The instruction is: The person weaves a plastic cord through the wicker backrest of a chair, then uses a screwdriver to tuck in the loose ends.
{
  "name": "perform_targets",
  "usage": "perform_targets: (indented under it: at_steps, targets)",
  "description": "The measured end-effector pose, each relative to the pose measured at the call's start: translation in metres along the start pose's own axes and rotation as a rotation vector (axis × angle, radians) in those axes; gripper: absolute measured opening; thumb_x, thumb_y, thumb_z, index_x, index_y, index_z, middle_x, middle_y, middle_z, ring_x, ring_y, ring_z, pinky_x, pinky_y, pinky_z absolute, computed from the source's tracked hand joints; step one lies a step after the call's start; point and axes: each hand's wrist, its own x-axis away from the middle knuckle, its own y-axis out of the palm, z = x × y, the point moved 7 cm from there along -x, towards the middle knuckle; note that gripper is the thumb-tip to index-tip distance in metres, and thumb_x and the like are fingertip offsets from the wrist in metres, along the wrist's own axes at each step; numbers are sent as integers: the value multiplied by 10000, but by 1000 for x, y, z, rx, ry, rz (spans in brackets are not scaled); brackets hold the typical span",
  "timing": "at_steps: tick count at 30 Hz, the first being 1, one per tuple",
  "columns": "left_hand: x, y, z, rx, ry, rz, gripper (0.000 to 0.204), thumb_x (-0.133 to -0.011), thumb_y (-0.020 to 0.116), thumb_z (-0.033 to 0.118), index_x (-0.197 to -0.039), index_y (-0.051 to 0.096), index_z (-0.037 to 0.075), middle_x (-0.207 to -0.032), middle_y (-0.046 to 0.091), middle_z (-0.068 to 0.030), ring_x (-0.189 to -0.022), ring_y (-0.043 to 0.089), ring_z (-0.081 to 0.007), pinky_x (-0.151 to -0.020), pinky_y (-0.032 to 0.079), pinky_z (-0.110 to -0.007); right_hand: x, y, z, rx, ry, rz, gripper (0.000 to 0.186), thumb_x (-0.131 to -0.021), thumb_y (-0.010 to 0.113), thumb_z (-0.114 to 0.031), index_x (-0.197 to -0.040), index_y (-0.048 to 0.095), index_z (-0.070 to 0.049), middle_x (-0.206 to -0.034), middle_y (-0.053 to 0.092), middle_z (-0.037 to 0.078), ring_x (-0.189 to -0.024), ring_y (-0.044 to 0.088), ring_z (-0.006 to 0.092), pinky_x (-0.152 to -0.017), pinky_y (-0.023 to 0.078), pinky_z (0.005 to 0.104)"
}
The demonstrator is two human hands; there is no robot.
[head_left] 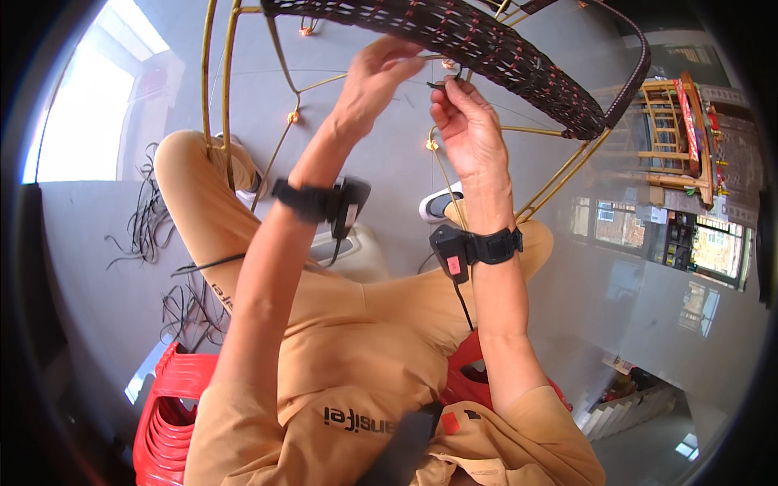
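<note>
A dark brown woven seat or back panel [519, 61] with reddish flecks hangs on a gold metal chair frame [229, 73] in front of me. My right hand [474, 130] is just below the panel's lower edge, palm turned up, with thumb and forefinger pinched on the end of a thin black weaving strip [442, 84]. Left of it, my left hand [377, 81] reaches up to the panel's underside. Its fingers are bent but apart, their tips close to the weave, and I see nothing held in them. Each wrist wears a black strapped device.
Loose black strips [150, 215] lie in tangles on the grey floor at left. Stacked red plastic stools [174, 405] stand at lower left. Between my legs is a pale beige object [356, 255]. Wooden chair frames [668, 138] are at far right. Orange wrappings mark the metal frame's joints.
</note>
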Motion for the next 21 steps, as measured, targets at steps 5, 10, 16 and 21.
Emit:
perform_targets:
  at_steps: [5,10,16,21]
  targets:
    - [37,4,-8,175,-167,103,294,-808,635,112,-1072,591,-9,-950,638,-69,-909,572,-128,-834,438,-264,-8,1,22,-504,194,-34,110,-821,600,-1,-926,610,31,-837,621,120,-769,616,168,-704,570,246]
    - [39,22,-3,250,-137,100,189,-829,624,67,-1004,632,-4,-933,647,-69,-825,607,-118,-782,489,-253,-2,6,17,-389,146,-62,87,-818,630,-55,-891,623,-9,-796,626,59,-708,589,86,-526,477,174]
    - [35,18,-2,250,-77,118,183,-805,644,34,-983,635,-1,-887,642,-47,-784,595,-103,-778,488,-251,3,11,10,-172,85,29,118,-819,636,-112,-913,596,-54,-729,570,-20,-628,519,50,-493,391,169]
    - [30,18,3,194,-73,13,194,-793,654,26,-982,627,-8,-874,640,-52,-796,597,-108,-784,484,-252,2,8,10,-170,88,17,117,-817,639,-128,-897,598,-55,-712,564,-13,-658,536,49,-497,397,166]
